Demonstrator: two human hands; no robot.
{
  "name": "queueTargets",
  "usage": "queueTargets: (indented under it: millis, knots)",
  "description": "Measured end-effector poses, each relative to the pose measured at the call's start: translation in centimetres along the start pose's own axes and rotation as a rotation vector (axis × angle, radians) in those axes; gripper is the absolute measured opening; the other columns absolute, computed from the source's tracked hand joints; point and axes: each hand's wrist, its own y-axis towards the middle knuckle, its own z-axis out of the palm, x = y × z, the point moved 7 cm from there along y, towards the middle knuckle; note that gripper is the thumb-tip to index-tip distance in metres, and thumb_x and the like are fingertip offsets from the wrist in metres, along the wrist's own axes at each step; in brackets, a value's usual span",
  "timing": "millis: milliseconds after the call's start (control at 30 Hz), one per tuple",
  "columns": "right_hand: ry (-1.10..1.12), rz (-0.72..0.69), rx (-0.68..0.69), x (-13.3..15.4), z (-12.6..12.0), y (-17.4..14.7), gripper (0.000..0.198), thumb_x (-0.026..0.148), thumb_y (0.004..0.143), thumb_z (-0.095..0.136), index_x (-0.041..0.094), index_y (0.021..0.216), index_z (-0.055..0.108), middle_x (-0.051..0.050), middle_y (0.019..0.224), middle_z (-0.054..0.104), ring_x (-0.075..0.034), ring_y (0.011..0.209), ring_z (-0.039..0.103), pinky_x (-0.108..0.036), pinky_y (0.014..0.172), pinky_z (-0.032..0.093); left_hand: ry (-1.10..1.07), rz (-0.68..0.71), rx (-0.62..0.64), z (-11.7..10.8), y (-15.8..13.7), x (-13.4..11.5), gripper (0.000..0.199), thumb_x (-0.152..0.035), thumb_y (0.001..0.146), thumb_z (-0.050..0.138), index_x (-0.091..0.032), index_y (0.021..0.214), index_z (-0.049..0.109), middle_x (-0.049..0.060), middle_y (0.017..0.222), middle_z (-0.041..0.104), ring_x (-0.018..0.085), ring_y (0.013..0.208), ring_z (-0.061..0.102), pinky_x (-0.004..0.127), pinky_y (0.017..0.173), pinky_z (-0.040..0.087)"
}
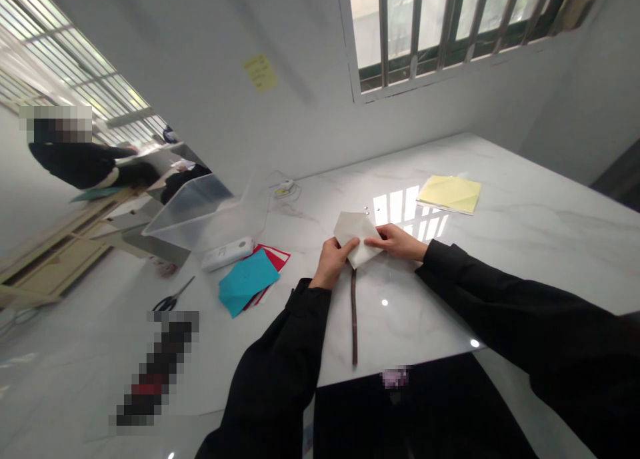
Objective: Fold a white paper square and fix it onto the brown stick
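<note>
A folded white paper (355, 233) lies on the white marble table (525, 232), pinched from both sides. My left hand (333, 262) grips its lower left edge with the thumb on top. My right hand (399, 241) presses its right edge with the fingers flat. A thin dark brown stick (354, 319) runs from under the paper toward me along the table. Both my sleeves are black.
Yellow paper sheets (450, 194) lie at the back right. Teal (247, 281) and red paper (277, 256), a white device (227, 253), a clear plastic bin (193, 212) and scissors (173, 299) sit to the left. Another person (85, 162) sits far left.
</note>
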Motion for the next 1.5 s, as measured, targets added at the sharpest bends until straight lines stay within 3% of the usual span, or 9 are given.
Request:
queueTargets:
  millis: [300, 433, 567, 633, 800, 1067, 1267, 1500]
  knots:
    - [0.054, 0.013, -0.001, 0.6, -0.1, -0.3, 0.046, 0.057, 0.087, 0.065, 0.012, 0.092, 0.072, -0.006, 0.079, 0.068, -0.016, 0.066, 0.057, -0.027, 0.059, 0.042, 0.03, 0.006, 0.013, 0.2, -0.3, -0.4, 0.05, -0.047, 0.068, 0.088, -0.007, 0.096, 0.076, 0.016, 0.094, 0.078, 0.025, 0.081, 0.07, 0.033, 0.075, 0.052]
    - [0.113, -0.022, -0.074, 0.8, -0.3, -0.4, 0.045, 0.053, 0.084, 0.073, 0.015, 0.109, 0.069, -0.006, 0.088, 0.07, -0.019, 0.074, 0.062, -0.03, 0.064, 0.049, 0.029, 0.018, 0.01, 0.1, -0.2, -0.5, 0.051, -0.046, 0.067, 0.089, -0.007, 0.099, 0.076, 0.016, 0.099, 0.078, 0.026, 0.085, 0.071, 0.033, 0.076, 0.052]
    - [0.175, -0.09, -0.247, 1.8, -1.0, -0.9, 0.081, 0.047, 0.074, 0.085, 0.024, 0.143, 0.05, -0.005, 0.106, 0.067, -0.017, 0.077, 0.062, -0.032, 0.07, 0.055, -0.016, -0.002, 0.03, 0.2, -0.2, -0.4, 0.056, -0.047, 0.068, 0.088, -0.007, 0.106, 0.076, 0.016, 0.103, 0.078, 0.027, 0.09, 0.072, 0.033, 0.079, 0.053]
    - [0.157, -0.128, -0.27, 2.4, -1.1, -1.2, 0.089, 0.046, 0.072, 0.087, 0.029, 0.149, 0.047, -0.007, 0.118, 0.063, -0.015, 0.077, 0.061, -0.032, 0.072, 0.056, -0.056, -0.016, 0.044, 0.3, -0.2, -0.4, 0.056, -0.046, 0.068, 0.088, -0.007, 0.108, 0.076, 0.016, 0.105, 0.078, 0.027, 0.092, 0.072, 0.033, 0.081, 0.054]
    - [0.052, -0.225, -0.177, 3.2, -0.5, -1.3, 0.044, 0.048, 0.078, 0.083, 0.022, 0.112, 0.074, -0.009, 0.119, 0.064, -0.017, 0.085, 0.062, -0.033, 0.077, 0.056, -0.147, -0.016, 0.085, 0.8, -0.3, -0.6, 0.056, -0.042, 0.066, 0.089, -0.008, 0.109, 0.074, 0.016, 0.109, 0.077, 0.028, 0.097, 0.071, 0.035, 0.085, 0.054]
    - [-0.042, -0.204, -0.199, 3.1, -0.9, -1.1, 0.028, 0.047, 0.08, 0.08, 0.022, 0.092, 0.078, -0.006, 0.1, 0.064, -0.02, 0.093, 0.06, -0.029, 0.074, 0.05, -0.135, -0.032, 0.083, 0.7, -0.3, -0.4, 0.058, -0.045, 0.067, 0.088, -0.007, 0.108, 0.074, 0.016, 0.103, 0.078, 0.027, 0.095, 0.072, 0.036, 0.087, 0.054]
    - [0.023, -0.153, -0.171, 2.7, -0.8, -0.9, 0.031, 0.049, 0.081, 0.077, 0.019, 0.089, 0.076, -0.007, 0.098, 0.063, -0.022, 0.094, 0.061, -0.028, 0.068, 0.049, -0.071, 0.001, 0.06, 0.3, -0.1, -0.2, 0.057, -0.047, 0.069, 0.087, -0.007, 0.108, 0.075, 0.016, 0.102, 0.078, 0.027, 0.095, 0.071, 0.033, 0.084, 0.053]
    - [-0.002, -0.17, -0.192, 2.7, -0.5, -0.9, 0.031, 0.05, 0.086, 0.073, 0.018, 0.089, 0.073, -0.006, 0.09, 0.071, -0.019, 0.085, 0.062, -0.033, 0.081, 0.048, -0.02, 0.01, 0.048, 0.3, -0.2, -0.4, 0.055, -0.047, 0.068, 0.088, -0.008, 0.105, 0.077, 0.016, 0.103, 0.078, 0.027, 0.092, 0.071, 0.033, 0.081, 0.052]
